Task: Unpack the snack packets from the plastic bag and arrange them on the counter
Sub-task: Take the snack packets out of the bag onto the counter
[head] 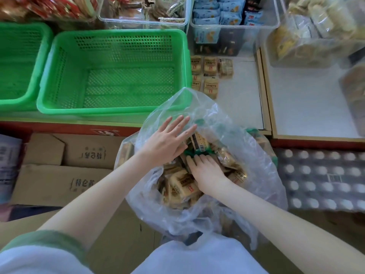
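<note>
Fingers of the left hand were spread straight and pressed against the far wall of the clear crumpled plastic bag, while those of the right hand were buried among the tan rectangular snack packets inside; whether one was clasped could not be told. The mouth would best be held wide and a single packet drawn out flat. Five matching packets were laid in rows at one o'clock on the white counter, beside a green perforated plastic basket at eleven; brown cardboard boxes were stacked at eight.
</note>
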